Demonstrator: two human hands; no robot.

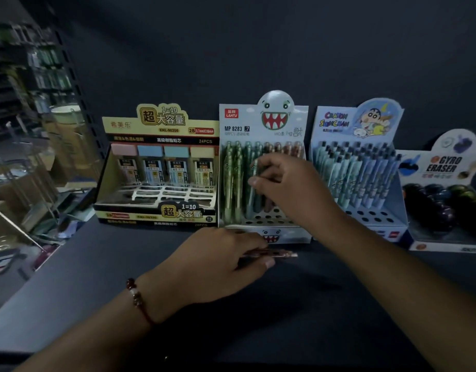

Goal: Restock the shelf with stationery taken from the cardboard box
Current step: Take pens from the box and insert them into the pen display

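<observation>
Pencil in right hand: a teal mechanical pencil stands upright among the others in the monster-face display box, held near its top.
Right hand: the right hand reaches over the middle of that box, fingers curled and pinching the teal pencil.
Left hand: the left hand rests low on the shelf just in front of the same box, fingers curled around a pink-brown pencil lying roughly level, its tip pointing right.
Wrist: a beaded bracelet with dark red and pale beads sits on the left wrist.
Monster-face display box: white, printed MP 8283, upright back card with a toothy face; green pencils fill its left side, brownish ones the right; the front rows of holes are unfilled.
Left neighbour: a yellow-and-black lead refill box touches it on the left; four refill cases stand in the back row, the front slots are vacant.
Right neighbour: a blue cartoon pencil box stands just beside it, its rear rows filled with pale blue pencils.
Far right: a GYRO ERASER box holds dark round erasers.
Shelf: dark surface and dark back panel; lighting is dim.
</observation>
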